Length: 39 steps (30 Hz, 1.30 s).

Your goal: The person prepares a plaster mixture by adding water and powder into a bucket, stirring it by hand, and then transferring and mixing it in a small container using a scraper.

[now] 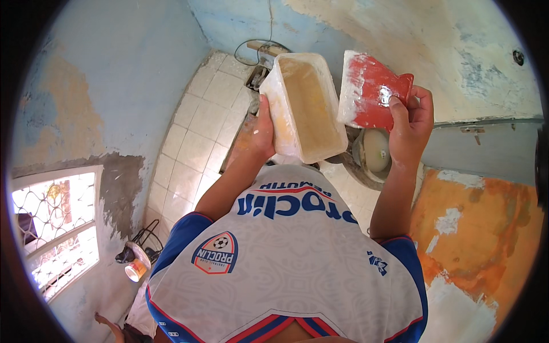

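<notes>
My left hand grips a rectangular plastic tub by its left side, fingers partly hidden beneath it. The tub is tilted, its open top toward me, with a whitish-smeared rim and a beige-coated inside. To its right, my right hand pinches a red putty spreader at its right end, thumb on the upper face. White paste coats the spreader's left edge and is smeared across its face. A narrow gap separates spreader and tub.
Below the spreader stands a round bucket holding pale liquid. Pale tiles cover the floor. A dark cable lies by the patchy blue wall. At left are a grilled window, an orange-yellow cup and another person's arm.
</notes>
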Available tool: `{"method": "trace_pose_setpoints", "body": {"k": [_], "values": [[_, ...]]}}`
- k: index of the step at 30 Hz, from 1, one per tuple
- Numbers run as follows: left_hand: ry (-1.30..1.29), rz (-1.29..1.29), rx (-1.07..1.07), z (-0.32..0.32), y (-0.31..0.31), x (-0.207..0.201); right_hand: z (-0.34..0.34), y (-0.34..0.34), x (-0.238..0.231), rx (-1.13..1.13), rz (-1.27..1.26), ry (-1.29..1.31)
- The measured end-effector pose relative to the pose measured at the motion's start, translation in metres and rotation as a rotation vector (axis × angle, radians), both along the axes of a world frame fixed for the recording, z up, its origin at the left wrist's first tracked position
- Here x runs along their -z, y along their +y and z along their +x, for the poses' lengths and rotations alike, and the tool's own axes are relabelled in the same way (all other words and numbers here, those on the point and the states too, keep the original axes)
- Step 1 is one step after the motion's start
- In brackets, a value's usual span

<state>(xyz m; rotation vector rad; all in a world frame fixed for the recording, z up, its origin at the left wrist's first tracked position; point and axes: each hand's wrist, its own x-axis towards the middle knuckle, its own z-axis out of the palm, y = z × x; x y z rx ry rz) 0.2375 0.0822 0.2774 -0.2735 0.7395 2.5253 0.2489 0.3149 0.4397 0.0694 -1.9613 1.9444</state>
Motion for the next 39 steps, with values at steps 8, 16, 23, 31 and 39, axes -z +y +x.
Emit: {"method": "trace_pose_setpoints", "body": {"k": [8, 16, 23, 31, 39], "values": [[-0.032, 0.148, 0.113, -0.011, -0.005, 0.006, -0.006, 0.009, 0.016, -0.235, 0.313, 0.351], [0.104, 0.123, 0.354, -0.030, -0.023, 0.015, -0.022, 0.025, 0.003, -0.445, 0.780, 0.583], [0.120, 0.110, 0.348, -0.031, -0.023, 0.002, -0.012, 0.020, -0.005, -0.532, 0.895, 0.497], [0.117, 0.110, 0.312, -0.029, -0.021, -0.008, 0.001, 0.033, -0.035, -0.570, 0.951, 0.429], [0.103, 0.093, 0.270, -0.024, -0.023, -0.017, 0.013, 0.051, -0.053, -0.558, 0.960, 0.392]]}}
